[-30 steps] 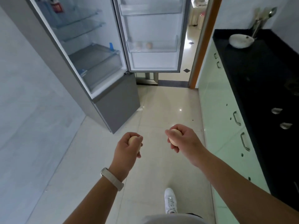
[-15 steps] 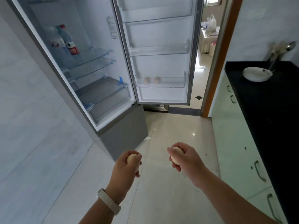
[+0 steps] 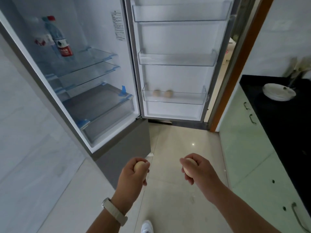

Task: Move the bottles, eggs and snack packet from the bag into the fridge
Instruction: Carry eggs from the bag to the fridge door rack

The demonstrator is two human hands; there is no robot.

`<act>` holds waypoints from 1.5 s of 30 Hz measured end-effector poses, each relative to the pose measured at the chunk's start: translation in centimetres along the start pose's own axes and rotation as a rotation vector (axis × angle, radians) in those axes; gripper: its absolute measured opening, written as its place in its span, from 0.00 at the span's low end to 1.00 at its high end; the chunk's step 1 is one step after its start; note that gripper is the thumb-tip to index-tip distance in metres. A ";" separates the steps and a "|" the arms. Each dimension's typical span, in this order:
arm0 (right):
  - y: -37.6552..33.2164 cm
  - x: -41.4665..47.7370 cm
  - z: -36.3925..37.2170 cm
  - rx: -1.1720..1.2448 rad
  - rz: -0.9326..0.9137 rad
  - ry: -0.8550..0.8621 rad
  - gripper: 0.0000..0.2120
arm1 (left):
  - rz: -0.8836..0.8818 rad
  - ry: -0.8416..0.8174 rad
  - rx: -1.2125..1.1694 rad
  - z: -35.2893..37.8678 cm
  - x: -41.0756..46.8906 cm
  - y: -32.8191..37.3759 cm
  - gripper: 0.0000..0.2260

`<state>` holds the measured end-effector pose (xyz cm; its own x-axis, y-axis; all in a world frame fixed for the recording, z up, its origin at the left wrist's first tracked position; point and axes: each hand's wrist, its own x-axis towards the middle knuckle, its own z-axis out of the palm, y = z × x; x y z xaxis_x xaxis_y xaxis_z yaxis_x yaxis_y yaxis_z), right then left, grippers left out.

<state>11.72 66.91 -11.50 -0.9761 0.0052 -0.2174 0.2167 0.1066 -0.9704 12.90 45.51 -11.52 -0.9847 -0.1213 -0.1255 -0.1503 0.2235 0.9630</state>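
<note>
Since the fridge (image 3: 94,91) is already wide open at your 10 o'clock, you've got a clean run in. Up at 11 o'clock there's a bottle (image 3: 58,39) with a red label standing on the upper glass shelf (image 3: 94,56), with what looks like another clear bottle just beside it, though it's too blurry to be sure. The lowest door bin (image 3: 174,98), around 12 o'clock, already has two eggs (image 3: 162,94) sitting side by side toward its left end, so that looks like the landing spot.

Your left hand (image 3: 133,175) is curled around an egg (image 3: 139,166), just the top poking out between thumb and fingers. Your right hand (image 3: 198,172), a bit toward 1 o'clock, is wrapped around another egg (image 3: 190,167) the same way. Both are down low over the floor, well short of the door.

My take: there's free room in the bin to the right of the two eggs, so aim there. I'd go one hand at a time, lower each egg right to the bin floor before you open your fingers, and don't knock the ones already in there. Eggs roll, so nestle each up against its neighbour. The counter (image 3: 286,132) at 2 o'clock is out of your path. No bag or snack packet in view.
</note>
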 end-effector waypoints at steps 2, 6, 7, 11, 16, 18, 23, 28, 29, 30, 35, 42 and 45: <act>-1.6 2.6 1.2 -0.024 0.001 0.008 0.09 | 0.008 -0.022 -0.014 -0.9 3.5 0.3 0.04; -5.1 7.4 3.8 -0.059 -0.039 0.042 0.08 | 0.024 -0.068 -0.056 -2.8 9.9 0.9 0.04; -5.9 8.4 4.4 -0.060 -0.054 0.060 0.07 | 0.029 -0.074 -0.071 -3.3 11.5 1.3 0.04; -6.9 11.4 6.0 -0.036 -0.038 0.114 0.08 | 0.028 -0.077 -0.119 -4.2 16.7 2.2 0.04; -7.6 14.0 7.0 0.111 0.046 0.117 0.08 | 0.018 -0.155 -0.133 -4.4 19.5 2.3 0.04; -8.1 15.7 7.1 0.129 0.036 0.116 0.07 | 0.008 -0.153 -0.121 -4.2 20.9 2.1 0.04; -7.9 19.4 6.5 0.146 0.038 0.114 0.08 | -0.034 -0.127 -0.140 -2.9 24.0 2.1 0.04; -6.6 23.5 5.4 0.165 0.083 0.078 0.07 | -0.063 -0.113 -0.091 -1.1 27.0 2.5 0.04; -6.5 24.6 5.2 0.167 0.086 0.061 0.07 | -0.064 -0.106 -0.078 -0.7 27.9 2.6 0.05; -6.6 25.7 4.8 0.167 0.088 0.045 0.08 | -0.064 -0.101 -0.062 -0.3 28.8 2.8 0.05; -7.9 31.8 0.6 0.174 0.091 0.055 0.07 | -0.097 -0.107 -0.047 3.8 34.3 5.0 0.05; -8.9 38.7 -9.0 0.189 0.137 0.105 0.07 | -0.152 -0.217 -0.091 13.7 41.6 10.8 0.07; -9.3 40.9 -11.7 0.192 0.135 0.101 0.06 | -0.132 -0.237 -0.088 16.4 42.9 12.3 0.11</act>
<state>-30.42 77.80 -10.17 -0.9329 0.1071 -0.3440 0.3352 -0.0921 -0.9377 -32.66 58.90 -9.01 -0.9519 0.0876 -0.2936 -0.2807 0.1346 0.9503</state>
